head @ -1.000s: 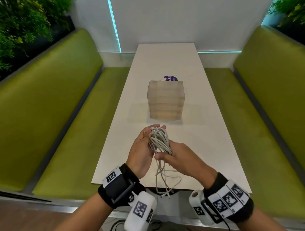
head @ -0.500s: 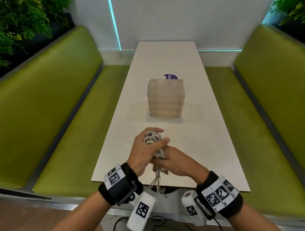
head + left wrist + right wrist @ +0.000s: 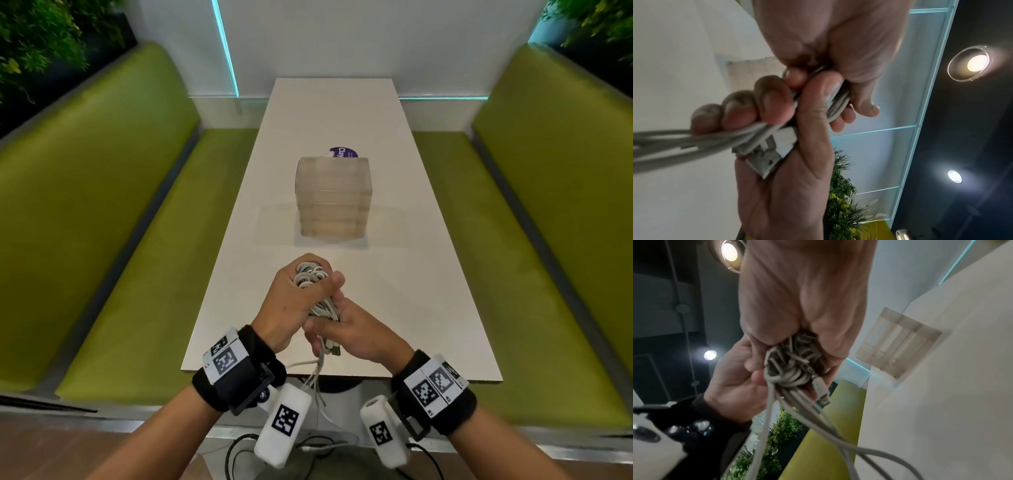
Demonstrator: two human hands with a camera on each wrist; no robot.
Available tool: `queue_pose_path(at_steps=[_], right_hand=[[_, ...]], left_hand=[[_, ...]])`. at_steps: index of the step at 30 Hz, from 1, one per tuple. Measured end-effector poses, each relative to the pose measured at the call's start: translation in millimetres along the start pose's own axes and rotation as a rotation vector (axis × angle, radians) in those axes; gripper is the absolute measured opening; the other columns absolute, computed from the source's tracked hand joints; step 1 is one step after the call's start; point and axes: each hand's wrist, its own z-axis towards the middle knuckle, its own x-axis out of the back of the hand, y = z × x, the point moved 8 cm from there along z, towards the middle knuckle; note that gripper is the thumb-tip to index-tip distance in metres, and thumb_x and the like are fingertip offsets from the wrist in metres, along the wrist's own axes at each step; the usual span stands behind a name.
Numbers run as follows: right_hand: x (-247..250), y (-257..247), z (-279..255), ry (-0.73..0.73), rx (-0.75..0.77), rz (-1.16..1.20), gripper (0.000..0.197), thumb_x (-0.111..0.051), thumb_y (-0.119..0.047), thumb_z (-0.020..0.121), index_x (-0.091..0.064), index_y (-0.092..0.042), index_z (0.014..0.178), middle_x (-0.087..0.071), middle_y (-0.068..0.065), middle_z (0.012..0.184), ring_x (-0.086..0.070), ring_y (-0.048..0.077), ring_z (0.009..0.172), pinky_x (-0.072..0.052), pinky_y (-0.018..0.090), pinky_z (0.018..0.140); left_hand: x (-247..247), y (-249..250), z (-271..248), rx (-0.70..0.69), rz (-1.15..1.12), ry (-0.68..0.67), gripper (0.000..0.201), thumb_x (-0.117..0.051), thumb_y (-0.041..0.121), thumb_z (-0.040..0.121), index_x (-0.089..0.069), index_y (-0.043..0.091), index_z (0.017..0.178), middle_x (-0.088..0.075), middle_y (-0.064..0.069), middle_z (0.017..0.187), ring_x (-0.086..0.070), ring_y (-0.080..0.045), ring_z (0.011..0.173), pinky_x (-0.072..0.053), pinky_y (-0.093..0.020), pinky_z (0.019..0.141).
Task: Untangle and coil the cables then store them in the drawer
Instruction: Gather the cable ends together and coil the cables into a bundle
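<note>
A bundle of white cables [image 3: 310,275] is held above the near end of the white table [image 3: 411,308]. My left hand [image 3: 294,299] grips the coiled upper part, thumb across it. My right hand [image 3: 358,332] grips the lower part of the bundle [image 3: 838,100], fingers curled round it, with a USB plug [image 3: 766,160] against the palm. Loose strands [image 3: 317,375] hang past the table's front edge. In the right wrist view the looped cables [image 3: 789,368] fill both palms and a small connector [image 3: 820,390] sticks out. A translucent drawer unit [image 3: 332,198] stands mid-table, drawers shut.
Green bench seats [image 3: 144,274] run along both sides of the table. A purple round sticker [image 3: 343,153] lies behind the drawer unit. Dark cords [image 3: 239,448] lie on the floor below the table's front edge. Plants [image 3: 41,41] stand behind the benches.
The hands have closed together on the bundle and sunk towards the table's front edge. My left thumb now lies across the coil, and less cable hangs free.
</note>
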Motion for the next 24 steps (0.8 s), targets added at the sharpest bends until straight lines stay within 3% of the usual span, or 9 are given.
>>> queue_pose_path(at_steps=[2, 3, 6, 8, 10, 11, 13, 19, 24], right_hand=[[2, -3, 1, 0.024, 0.012, -0.01, 0.008, -0.055, -0.021, 0.095, -0.056, -0.016, 0.089, -0.058, 0.002, 0.061, -0.053, 0.025, 0.06, -0.044, 0.032, 0.057], [5, -4, 1, 0.041, 0.021, -0.037, 0.016, -0.055, -0.024, 0.094, -0.057, -0.016, 0.08, -0.058, 0.001, 0.06, -0.053, 0.022, 0.059, -0.044, 0.029, 0.056], [20, -9, -1, 0.141, 0.051, -0.064, 0.038, -0.057, -0.044, 0.089, -0.061, -0.013, 0.066, -0.062, -0.002, 0.061, -0.056, 0.015, 0.06, -0.044, 0.025, 0.06], [32, -17, -4, 0.23, 0.113, 0.014, 0.03, -0.055, -0.039, 0.091, -0.064, -0.022, 0.068, -0.065, -0.006, 0.065, -0.059, 0.009, 0.065, -0.046, 0.023, 0.065], [45, -20, -6, 0.312, 0.143, 0.127, 0.025, -0.052, -0.026, 0.093, -0.07, -0.023, 0.075, -0.07, -0.004, 0.074, -0.064, 0.013, 0.071, -0.049, 0.027, 0.067], [48, -18, -5, 0.331, 0.141, 0.181, 0.024, -0.053, -0.026, 0.093, -0.072, -0.02, 0.079, -0.071, 0.0, 0.08, -0.065, 0.019, 0.076, -0.049, 0.03, 0.069], [49, -15, -3, 0.337, 0.137, 0.285, 0.024, -0.055, -0.028, 0.092, -0.068, -0.013, 0.079, -0.067, 0.009, 0.079, -0.058, 0.03, 0.072, -0.046, 0.036, 0.062], [50, -14, -2, 0.377, 0.154, 0.43, 0.033, -0.055, -0.028, 0.092, -0.053, -0.008, 0.067, -0.054, 0.003, 0.058, -0.049, 0.026, 0.056, -0.044, 0.032, 0.045], [55, -16, -4, 0.416, 0.144, 0.399, 0.029, -0.062, -0.037, 0.088, -0.056, -0.016, 0.069, -0.048, -0.002, 0.053, -0.054, 0.021, 0.055, -0.044, 0.033, 0.052]], left_hand=[[-2, 5, 0, -0.037, 0.004, -0.03, 0.023, -0.073, 0.027, 0.08, -0.063, 0.012, 0.094, -0.065, -0.009, 0.079, -0.064, -0.028, 0.072, -0.055, -0.034, 0.052], [-4, 5, -1, -0.048, -0.008, -0.068, 0.036, -0.073, 0.032, 0.078, -0.061, 0.013, 0.107, -0.069, -0.009, 0.086, -0.068, -0.028, 0.083, -0.058, -0.035, 0.061], [0, -14, -2, 0.011, -0.008, -0.173, 0.088, -0.075, 0.051, 0.066, -0.036, 0.022, 0.139, -0.068, -0.002, 0.108, -0.066, -0.018, 0.098, -0.055, -0.029, 0.081], [0, -36, -8, 0.1, 0.116, -0.255, 0.099, -0.072, 0.061, 0.066, -0.025, 0.024, 0.146, -0.064, 0.001, 0.116, -0.064, -0.012, 0.1, -0.051, -0.028, 0.091], [-4, -54, -16, 0.118, 0.289, -0.339, 0.076, -0.059, 0.064, 0.079, -0.043, 0.016, 0.136, -0.067, 0.004, 0.109, -0.064, -0.007, 0.101, -0.048, -0.029, 0.093], [-5, -58, -19, 0.106, 0.35, -0.333, 0.06, -0.05, 0.062, 0.084, -0.057, 0.013, 0.117, -0.069, 0.006, 0.093, -0.065, -0.007, 0.09, -0.047, -0.028, 0.087], [-4, -59, -19, 0.094, 0.376, -0.266, 0.046, -0.04, 0.056, 0.088, -0.061, 0.015, 0.088, -0.061, -0.001, 0.067, -0.061, -0.012, 0.068, -0.044, -0.025, 0.074], [-12, -57, -13, 0.104, 0.379, -0.346, 0.045, -0.038, 0.057, 0.088, -0.055, 0.015, 0.08, -0.046, 0.004, 0.058, -0.046, -0.011, 0.054, -0.042, -0.023, 0.061], [-12, -65, -10, 0.185, 0.359, -0.488, 0.042, -0.044, 0.051, 0.09, -0.057, 0.014, 0.074, -0.045, 0.008, 0.055, -0.057, -0.013, 0.058, -0.046, -0.025, 0.069]])
